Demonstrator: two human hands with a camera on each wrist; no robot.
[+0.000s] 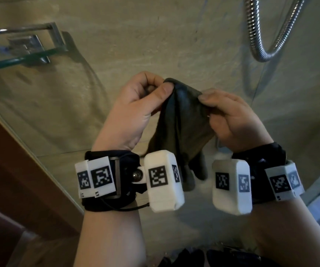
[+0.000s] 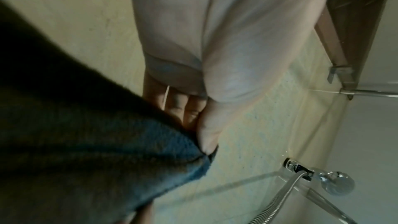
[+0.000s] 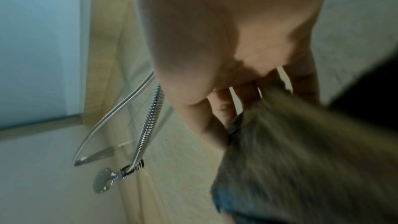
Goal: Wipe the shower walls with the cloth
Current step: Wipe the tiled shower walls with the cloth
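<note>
A dark grey-blue cloth (image 1: 182,120) hangs between my two hands in front of the beige tiled shower wall (image 1: 136,35). My left hand (image 1: 155,89) pinches its top left corner between thumb and curled fingers. My right hand (image 1: 211,105) pinches the top right edge, so the cloth droops down between the wrists. In the left wrist view the cloth (image 2: 96,151) fills the lower left, with the thumb of the left hand (image 2: 206,135) pressed on its edge. In the right wrist view the cloth (image 3: 301,151) is blurred and held by the right hand (image 3: 228,120). The cloth is clear of the wall.
A glass shelf (image 1: 20,56) with a chrome rail is fixed to the wall at upper left. A chrome shower hose (image 1: 261,45) loops down at upper right, and its wall fitting (image 2: 301,169) shows in the left wrist view. A glass panel (image 1: 30,151) and brown frame stand at left.
</note>
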